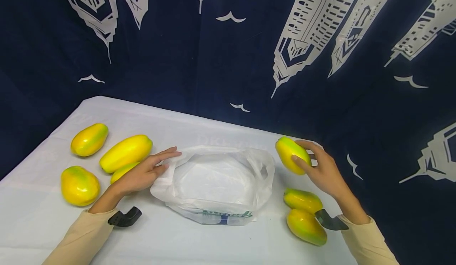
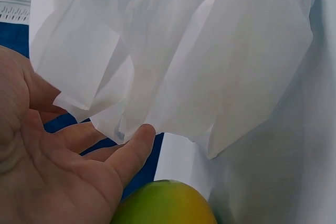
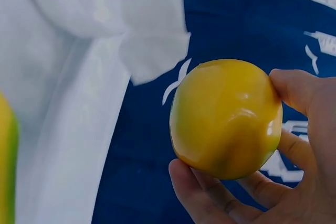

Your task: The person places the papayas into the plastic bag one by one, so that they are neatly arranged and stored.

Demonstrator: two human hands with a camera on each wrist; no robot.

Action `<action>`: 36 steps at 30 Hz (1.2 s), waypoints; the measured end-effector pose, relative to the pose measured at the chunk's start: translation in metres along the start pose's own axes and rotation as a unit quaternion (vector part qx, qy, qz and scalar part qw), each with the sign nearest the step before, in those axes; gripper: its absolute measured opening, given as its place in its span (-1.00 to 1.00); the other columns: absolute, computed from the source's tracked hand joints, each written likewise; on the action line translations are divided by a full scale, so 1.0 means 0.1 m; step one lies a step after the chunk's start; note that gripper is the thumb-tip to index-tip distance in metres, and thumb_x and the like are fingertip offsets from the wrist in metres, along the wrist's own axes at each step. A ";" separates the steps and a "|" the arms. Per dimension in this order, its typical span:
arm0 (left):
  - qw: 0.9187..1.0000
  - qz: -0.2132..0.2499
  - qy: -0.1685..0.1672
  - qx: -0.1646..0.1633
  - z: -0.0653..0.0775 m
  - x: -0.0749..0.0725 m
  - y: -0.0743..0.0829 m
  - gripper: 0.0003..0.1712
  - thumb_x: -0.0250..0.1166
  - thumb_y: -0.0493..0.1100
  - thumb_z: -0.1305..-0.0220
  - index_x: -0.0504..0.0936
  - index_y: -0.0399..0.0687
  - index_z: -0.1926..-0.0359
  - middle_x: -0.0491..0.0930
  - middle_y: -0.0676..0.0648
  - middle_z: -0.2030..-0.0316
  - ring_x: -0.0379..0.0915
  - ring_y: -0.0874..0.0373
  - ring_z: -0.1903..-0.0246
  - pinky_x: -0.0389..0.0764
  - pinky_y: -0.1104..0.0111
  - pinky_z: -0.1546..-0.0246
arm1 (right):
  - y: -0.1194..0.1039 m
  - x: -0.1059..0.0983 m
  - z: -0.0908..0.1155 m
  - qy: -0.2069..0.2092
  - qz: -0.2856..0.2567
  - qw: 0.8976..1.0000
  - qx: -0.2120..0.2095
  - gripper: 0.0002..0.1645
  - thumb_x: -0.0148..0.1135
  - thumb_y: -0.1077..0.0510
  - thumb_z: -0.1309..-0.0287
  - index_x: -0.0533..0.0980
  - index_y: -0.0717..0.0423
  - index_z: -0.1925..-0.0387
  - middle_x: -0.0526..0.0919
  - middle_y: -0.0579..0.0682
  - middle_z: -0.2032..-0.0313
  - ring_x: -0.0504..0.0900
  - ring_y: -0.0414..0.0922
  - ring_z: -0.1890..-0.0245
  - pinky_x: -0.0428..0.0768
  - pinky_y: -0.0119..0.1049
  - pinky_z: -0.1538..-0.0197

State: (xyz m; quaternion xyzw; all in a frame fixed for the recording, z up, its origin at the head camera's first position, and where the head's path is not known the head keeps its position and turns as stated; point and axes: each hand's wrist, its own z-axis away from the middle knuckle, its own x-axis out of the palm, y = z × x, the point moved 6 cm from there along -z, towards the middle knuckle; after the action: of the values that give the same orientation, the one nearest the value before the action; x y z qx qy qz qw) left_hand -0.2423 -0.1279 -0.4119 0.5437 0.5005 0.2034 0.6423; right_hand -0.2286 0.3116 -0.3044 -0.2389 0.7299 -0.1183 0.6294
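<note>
A white plastic bag (image 1: 213, 217) stands with its mouth spread in the middle of the table. At its left rim, my left hand (image 1: 144, 174) touches the plastic with fairly straight fingers; in the left wrist view the thumb lies near the bag's edge (image 2: 173, 77). My right hand (image 1: 325, 172) holds a yellow-green papaya (image 1: 290, 154) above the table, right of the bag. The right wrist view shows thumb and fingers around this papaya (image 3: 226, 119). Below that hand, two papayas (image 1: 303, 200) (image 1: 306, 227) lie together on the table.
Several more papayas lie left of the bag, among them a long one (image 1: 126, 153), a rounder one (image 1: 80, 186) and one partly hidden by the left forearm (image 1: 122, 171). A white cloth covers the table (image 1: 149, 237). Behind it hangs a dark blue curtain (image 1: 171, 59) with white buildings.
</note>
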 end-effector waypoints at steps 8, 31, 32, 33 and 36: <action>1.000 0.006 -0.001 -0.001 -0.01 0.00 -0.01 -0.48 -0.05 -0.31 -0.53 0.37 -0.02 -0.44 0.02 -0.20 -0.56 -0.18 -0.19 -0.57 -0.02 -0.24 -0.48 | -0.32 0.09 -0.03 -0.015 -0.014 0.999 -0.035 -0.38 0.20 -0.09 -0.39 0.34 0.02 -0.37 0.49 0.15 -0.27 0.54 0.18 -0.15 0.67 0.15 -0.05; 1.000 0.004 0.004 -0.016 -0.02 0.00 -0.05 -0.48 -0.06 -0.32 -0.53 0.38 -0.04 -0.43 0.04 -0.20 -0.56 -0.16 -0.22 -0.56 -0.05 -0.26 -0.47 | -0.95 0.65 -0.09 -0.066 -0.056 0.994 -0.074 -0.40 0.24 -0.11 -0.35 0.36 -0.09 -0.34 0.57 0.00 -0.19 0.59 0.00 -0.06 0.68 -0.04 -0.07; 1.000 0.004 0.004 -0.015 -0.02 0.00 -0.05 -0.48 -0.06 -0.32 -0.53 0.38 -0.04 -0.43 0.04 -0.20 -0.56 -0.17 -0.22 -0.56 -0.05 -0.26 -0.47 | -0.97 0.68 -0.09 -0.067 -0.057 0.993 -0.075 -0.41 0.24 -0.10 -0.35 0.37 -0.10 -0.34 0.58 -0.02 -0.18 0.58 -0.01 -0.05 0.68 -0.04 -0.07; 1.000 0.004 0.004 -0.015 -0.02 0.00 -0.05 -0.48 -0.06 -0.32 -0.53 0.38 -0.04 -0.43 0.04 -0.20 -0.56 -0.17 -0.22 -0.56 -0.06 -0.26 -0.47 | -0.99 0.71 -0.09 -0.069 -0.058 0.993 -0.077 -0.41 0.25 -0.10 -0.35 0.37 -0.10 -0.33 0.58 -0.03 -0.18 0.58 -0.02 -0.05 0.67 -0.04 -0.08; 1.000 0.006 0.003 -0.012 -0.03 0.00 -0.05 -0.49 -0.07 -0.33 -0.53 0.38 -0.06 -0.42 0.04 -0.21 -0.56 -0.17 -0.22 -0.56 -0.07 -0.26 -0.48 | -1.04 0.80 -0.08 -0.077 -0.055 0.992 -0.085 -0.42 0.26 -0.10 -0.34 0.39 -0.11 -0.32 0.58 -0.06 -0.18 0.55 -0.05 -0.07 0.63 -0.03 -0.11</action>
State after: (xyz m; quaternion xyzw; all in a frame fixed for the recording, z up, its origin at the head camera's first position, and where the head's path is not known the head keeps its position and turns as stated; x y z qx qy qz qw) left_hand -0.2460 -0.1277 -0.4158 0.5380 0.4965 0.2146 0.6465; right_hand -0.2232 0.1821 -0.3226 -0.3396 0.6725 -0.0716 0.6537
